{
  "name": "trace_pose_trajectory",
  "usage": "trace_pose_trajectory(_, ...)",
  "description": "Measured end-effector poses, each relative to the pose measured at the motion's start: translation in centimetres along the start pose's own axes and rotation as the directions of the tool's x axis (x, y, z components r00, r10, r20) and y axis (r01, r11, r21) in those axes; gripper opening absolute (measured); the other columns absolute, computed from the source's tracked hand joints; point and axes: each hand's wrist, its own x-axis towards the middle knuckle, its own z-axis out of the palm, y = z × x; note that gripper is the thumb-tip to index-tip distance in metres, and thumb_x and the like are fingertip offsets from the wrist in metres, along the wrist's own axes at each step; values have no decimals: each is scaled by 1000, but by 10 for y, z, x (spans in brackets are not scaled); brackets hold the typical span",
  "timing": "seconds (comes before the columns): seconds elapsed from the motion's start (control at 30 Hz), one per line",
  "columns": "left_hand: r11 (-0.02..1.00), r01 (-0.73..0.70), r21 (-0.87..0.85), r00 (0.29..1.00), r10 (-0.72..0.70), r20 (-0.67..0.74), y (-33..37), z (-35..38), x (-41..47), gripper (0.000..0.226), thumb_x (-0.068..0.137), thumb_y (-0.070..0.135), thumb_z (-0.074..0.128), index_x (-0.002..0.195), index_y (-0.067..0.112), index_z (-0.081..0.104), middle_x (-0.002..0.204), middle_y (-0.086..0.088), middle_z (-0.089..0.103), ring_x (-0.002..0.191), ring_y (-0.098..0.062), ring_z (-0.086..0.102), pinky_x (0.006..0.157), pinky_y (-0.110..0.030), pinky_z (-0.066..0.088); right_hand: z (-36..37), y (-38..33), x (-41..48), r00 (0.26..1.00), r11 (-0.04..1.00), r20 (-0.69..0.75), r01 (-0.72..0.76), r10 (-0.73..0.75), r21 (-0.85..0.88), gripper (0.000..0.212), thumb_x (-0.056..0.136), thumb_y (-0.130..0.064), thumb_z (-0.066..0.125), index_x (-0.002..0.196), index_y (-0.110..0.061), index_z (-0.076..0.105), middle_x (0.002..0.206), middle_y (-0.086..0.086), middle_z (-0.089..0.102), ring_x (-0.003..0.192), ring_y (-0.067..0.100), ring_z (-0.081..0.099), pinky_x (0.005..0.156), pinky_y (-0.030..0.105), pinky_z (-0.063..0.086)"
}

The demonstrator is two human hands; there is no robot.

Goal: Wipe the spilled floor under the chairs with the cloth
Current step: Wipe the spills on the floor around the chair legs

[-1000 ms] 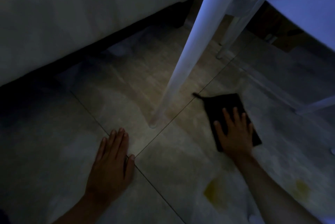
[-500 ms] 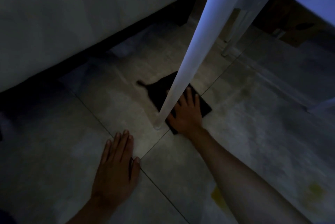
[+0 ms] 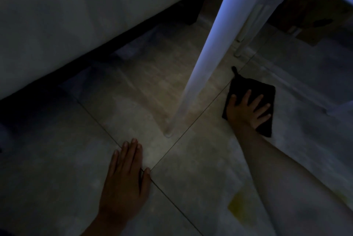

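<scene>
Under the right hand [image 3: 246,110] lies the black cloth [image 3: 254,90], flat on the tiled floor [image 3: 191,178]. It is a folded rectangle, and its long side runs from near the wrist up and away to the left, toward the white chair leg [image 3: 206,60]. A small loop [image 3: 234,70] sticks out from its far corner and points away from the person. The hand is spread wide open, palm down, with the fingers fanned out to the right across the cloth; it presses on the cloth and does not grip it. The arm stretches out long and straight from the bottom right corner. To the left of that hand, past the chair leg, the left hand [image 3: 125,180] is flat on the floor too, open, fingers close together and pointing away, holding nothing. Close to the right forearm there is a yellow spill [image 3: 237,206] on the tile. Far off to the left of both hands is a pale sofa [image 3: 76,16].
</scene>
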Motion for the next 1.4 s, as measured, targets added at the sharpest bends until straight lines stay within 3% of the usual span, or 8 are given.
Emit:
trace_pose_trajectory(0.13, 1000, -1, 5, 1000, 1, 13, 1, 0, 0, 69, 100, 42, 36, 158, 5, 35, 169, -9, 28, 160, -23, 17, 128, -51, 20, 23, -48, -37, 951, 949, -47, 301, -306, -91, 76, 98, -66, 14, 163, -30, 4, 171, 14, -2, 155, 46, -7, 122, 64, -6)
trace_pose_trajectory(0.27, 1000, 2, 1, 1000, -2, 29, 1, -1, 1, 69, 102, 44, 32, 160, 7, 31, 171, -8, 24, 161, -21, 13, 130, -47, 13, 25, -47, -82, 474, 459, 180, 880, -862, -117, 81, 91, -71, 3, 162, -34, 10, 172, 4, 3, 158, 36, -4, 125, 61, 2)
trace_pose_trajectory(0.33, 1000, -4, -18, 1000, 4, 3, 0, -1, 1, 69, 102, 44, 33, 159, 6, 32, 170, -9, 25, 161, -22, 15, 131, -46, 12, 30, -25, -88, 365, 354, 150, 930, -919, -96, 69, 99, -69, 15, 160, -38, 23, 172, -4, 12, 159, 29, 1, 125, 58, 8)
trace_pose_trajectory(0.47, 999, -33, -29, 997, 31, -65, 2, 0, -2, 66, 101, 39, 38, 155, 1, 38, 167, -14, 32, 159, -27, 22, 129, -52, 20, 40, 24, -102, 791, 791, -63, 600, -609, -117, 64, 101, -65, 26, 160, -40, 22, 171, 1, 17, 157, 33, 10, 125, 58, 9)
trace_pose_trajectory(0.57, 999, -30, -13, 998, 29, -48, 3, -2, -2, 65, 103, 37, 35, 157, 1, 35, 168, -16, 30, 159, -28, 21, 128, -54, 21, 52, 37, -138, 938, 961, -210, 269, -276, -65, 66, 103, -60, 28, 162, -30, 22, 170, 12, 19, 155, 42, 13, 123, 63, 11)
trace_pose_trajectory(0.67, 999, -32, -16, 998, 32, -49, 5, -4, -3, 61, 104, 31, 31, 158, 2, 33, 168, -15, 30, 159, -27, 20, 128, -53, 21, 65, 28, -188, 934, 971, -268, 240, -235, -14, 66, 105, -56, 34, 161, -23, 26, 168, 18, 22, 153, 47, 15, 121, 66, 12)
trace_pose_trajectory(1.13, 979, -147, -145, 986, 132, -104, 31, -1, 9, 53, 105, 28, 31, 145, -1, 52, 159, -18, 45, 154, -31, 32, 129, -55, 15, 57, 149, -284, 678, 676, 5, 733, -735, -70, 62, 104, -61, 34, 160, -40, 20, 171, 0, 13, 158, 31, 6, 123, 58, 20)
trace_pose_trajectory(1.4, 959, -277, -58, 961, 277, -10, 43, 19, 13, 65, 104, 38, 36, 157, 1, 36, 168, -13, 29, 158, -29, 24, 127, -55, 22, 20, 141, -122, 780, 777, -33, 617, -625, -122, 62, 101, -62, 30, 159, -40, 26, 171, 2, 17, 157, 34, 11, 125, 56, 13)
